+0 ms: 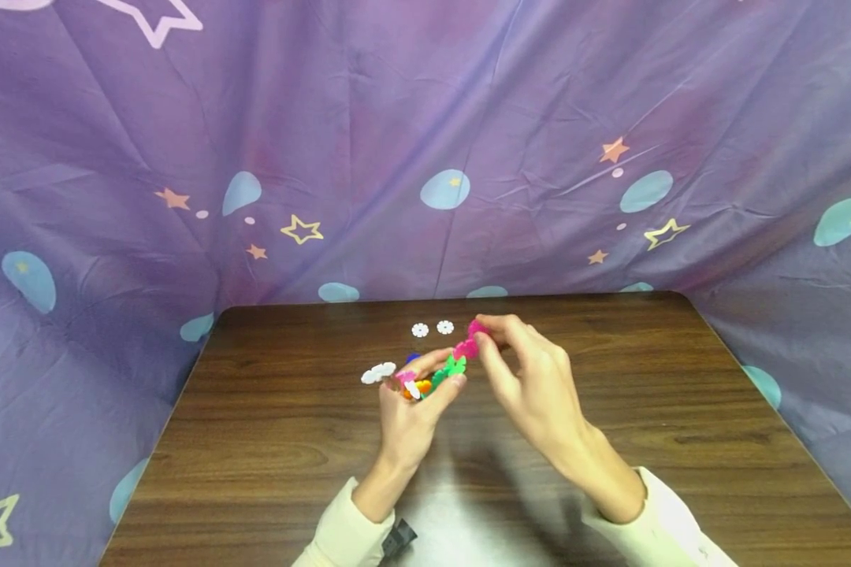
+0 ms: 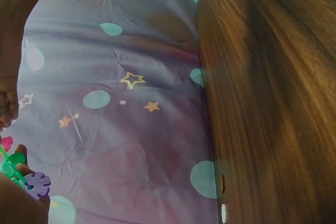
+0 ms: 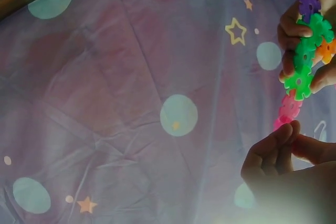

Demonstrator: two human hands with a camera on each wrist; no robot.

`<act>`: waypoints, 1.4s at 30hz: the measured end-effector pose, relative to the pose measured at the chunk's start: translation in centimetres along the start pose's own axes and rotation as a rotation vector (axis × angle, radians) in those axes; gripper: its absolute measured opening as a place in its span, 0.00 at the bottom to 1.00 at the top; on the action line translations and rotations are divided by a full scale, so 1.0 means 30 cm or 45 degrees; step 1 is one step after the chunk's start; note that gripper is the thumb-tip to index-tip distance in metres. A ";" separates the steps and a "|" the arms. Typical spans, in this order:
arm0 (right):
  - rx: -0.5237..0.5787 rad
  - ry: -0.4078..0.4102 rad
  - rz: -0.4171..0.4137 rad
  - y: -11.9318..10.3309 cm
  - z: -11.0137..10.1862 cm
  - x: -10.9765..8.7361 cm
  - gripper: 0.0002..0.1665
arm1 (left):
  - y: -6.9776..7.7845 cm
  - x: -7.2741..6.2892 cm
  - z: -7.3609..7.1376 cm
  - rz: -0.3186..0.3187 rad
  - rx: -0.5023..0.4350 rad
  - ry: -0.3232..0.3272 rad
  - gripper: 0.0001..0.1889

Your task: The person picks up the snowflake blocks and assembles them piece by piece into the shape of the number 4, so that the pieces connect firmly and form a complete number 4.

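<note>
My left hand (image 1: 409, 429) grips a built-up piece of notched plastic flower discs, held above the table. Green discs (image 3: 299, 82) run in a row along it, with an orange disc (image 3: 326, 51) at the side and a purple disc (image 3: 310, 3) at one end. White discs (image 1: 378, 373) stick out to the left of the hand. With thumb and fingertips, my right hand (image 1: 542, 390) pinches pink discs (image 1: 466, 348) at the far end of the green row. The fingertips cover part of the outermost pink disc.
Two loose white discs, one left (image 1: 420, 330) and one right (image 1: 445, 327), lie near the back of the brown wooden table (image 1: 276, 441). Purple cloth (image 1: 369, 142) with stars hangs behind and along both sides. A black object (image 1: 399, 539) shows beside the left sleeve.
</note>
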State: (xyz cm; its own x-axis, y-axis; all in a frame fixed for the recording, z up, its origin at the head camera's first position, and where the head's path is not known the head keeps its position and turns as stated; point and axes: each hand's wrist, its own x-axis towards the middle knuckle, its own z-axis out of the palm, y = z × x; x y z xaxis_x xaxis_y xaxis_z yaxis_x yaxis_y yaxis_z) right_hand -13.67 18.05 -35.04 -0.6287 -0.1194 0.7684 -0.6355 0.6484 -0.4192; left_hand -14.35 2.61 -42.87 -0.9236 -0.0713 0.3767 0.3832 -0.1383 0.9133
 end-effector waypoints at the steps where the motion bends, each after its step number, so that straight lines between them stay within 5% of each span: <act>1: 0.000 0.008 0.001 0.001 0.002 0.001 0.10 | 0.001 0.000 0.000 0.001 -0.004 0.005 0.18; 15: 0.076 0.008 0.121 0.002 0.023 0.015 0.10 | 0.006 0.014 0.001 -0.001 -0.052 0.057 0.17; 24: 0.090 -0.135 0.222 0.017 0.000 0.038 0.14 | 0.023 0.041 -0.041 0.017 -0.062 0.005 0.17; 30: 0.003 -0.359 0.372 0.113 0.005 0.000 0.17 | 0.057 0.069 -0.086 -0.040 -0.184 0.005 0.17; 38: -0.151 -0.765 0.517 0.342 0.085 -0.166 0.24 | 0.069 0.077 -0.101 -0.056 -0.236 0.006 0.17; 42: -0.182 -0.876 0.610 0.451 0.115 -0.225 0.26 | 0.065 0.072 -0.097 -0.060 -0.240 0.009 0.17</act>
State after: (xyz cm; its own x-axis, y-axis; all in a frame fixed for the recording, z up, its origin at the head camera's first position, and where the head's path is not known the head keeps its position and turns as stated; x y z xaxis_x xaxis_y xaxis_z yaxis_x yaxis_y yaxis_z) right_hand -19.57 25.03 -47.56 -0.9774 -0.2079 0.0392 -0.1973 0.8289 -0.5235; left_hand -15.57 -0.69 -40.71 -0.9406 -0.0672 0.3327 0.3359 -0.3240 0.8844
